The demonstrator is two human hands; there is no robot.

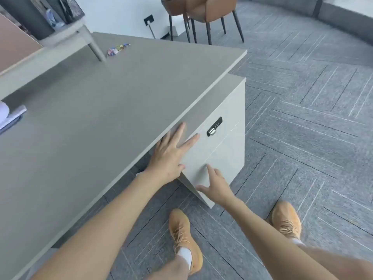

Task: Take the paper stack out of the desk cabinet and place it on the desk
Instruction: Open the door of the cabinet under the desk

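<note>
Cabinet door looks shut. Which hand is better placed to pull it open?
Probably the right hand: its fingertips sit at the lower door's near edge, spread as if to hook it. The left hand lies flat, open, against the cabinet front under the desk edge.

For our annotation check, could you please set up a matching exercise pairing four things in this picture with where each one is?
Things:
1. left hand
2. right hand
3. combination lock
4. small colourful items

Places:
A. far part of the desk top
B. lower part of the cabinet front
C. upper cabinet front, right of the hands
D. spread flat at the cabinet's upper left, just under the desk edge

Pairs: 1-D, 2-B, 3-C, 4-A
</note>
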